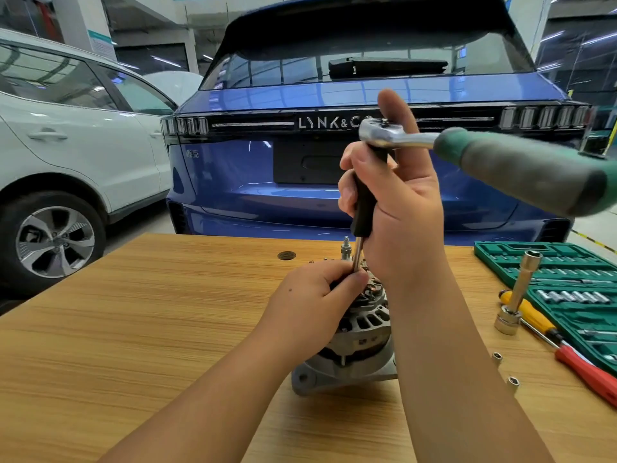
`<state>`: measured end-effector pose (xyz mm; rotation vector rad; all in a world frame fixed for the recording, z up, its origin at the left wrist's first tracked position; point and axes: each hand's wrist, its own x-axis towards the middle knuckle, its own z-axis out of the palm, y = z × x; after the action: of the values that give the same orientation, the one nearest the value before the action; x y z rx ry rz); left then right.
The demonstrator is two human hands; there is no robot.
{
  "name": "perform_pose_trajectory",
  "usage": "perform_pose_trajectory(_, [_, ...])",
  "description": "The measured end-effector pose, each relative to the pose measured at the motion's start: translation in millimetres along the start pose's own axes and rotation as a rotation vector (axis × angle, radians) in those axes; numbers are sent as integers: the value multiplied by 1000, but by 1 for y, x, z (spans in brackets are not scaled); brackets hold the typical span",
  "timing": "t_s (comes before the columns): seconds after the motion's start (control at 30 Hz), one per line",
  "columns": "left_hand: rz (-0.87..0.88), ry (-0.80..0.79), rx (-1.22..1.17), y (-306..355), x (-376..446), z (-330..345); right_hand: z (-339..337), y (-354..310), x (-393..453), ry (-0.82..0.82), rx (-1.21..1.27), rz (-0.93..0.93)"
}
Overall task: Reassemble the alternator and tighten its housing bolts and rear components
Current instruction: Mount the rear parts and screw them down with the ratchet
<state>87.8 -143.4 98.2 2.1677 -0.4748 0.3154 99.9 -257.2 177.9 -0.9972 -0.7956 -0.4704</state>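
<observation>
The grey alternator (360, 332) stands on the wooden table (140, 315), rear end up, with a threaded stud (345, 248) at its top. A black-handled driver (365, 202) points down into its rear. My right hand (397, 202) grips the driver's black handle. A ratchet wrench (394, 133) with a green handle (521, 168) sits on the driver's top and sticks out to the right. My left hand (314, 295) pinches the driver's metal shaft just above the alternator. The driver's tip is hidden by my fingers.
A green socket set case (567, 282) lies open at the right. Beside it are an upright socket extension (519, 295), a yellow screwdriver (531, 312) and a red-handled one (587, 372). Two loose nuts (497, 357) lie near them. A blue car (300, 168) stands behind the table.
</observation>
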Motion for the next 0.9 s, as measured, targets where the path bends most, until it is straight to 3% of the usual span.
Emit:
perform_pose_trajectory(0.17, [7, -3, -14, 0, -1, 0, -2, -3, 0, -103, 268, 124])
perform_pose_trajectory(0.27, [2, -6, -5, -1, 0, 0, -6, -6, 1, -114, 302, 191])
perform_pose_trajectory(0.37, [18, -9, -1, -1, 1, -1, -4, -9, 3, 26, 276, 211])
perform_pose_trajectory(0.5, [40, -15, 16, -2, 1, -1, -5, -9, 5, 318, -5, 126])
perform_pose_trajectory(0.73, [8, 2, -4, 0, 1, 0, 0, -9, 0, 53, -20, 27])
perform_pose_trajectory(0.9, [-28, 6, -41, 0, 0, 1, 14, -15, -2, -2, -132, 55])
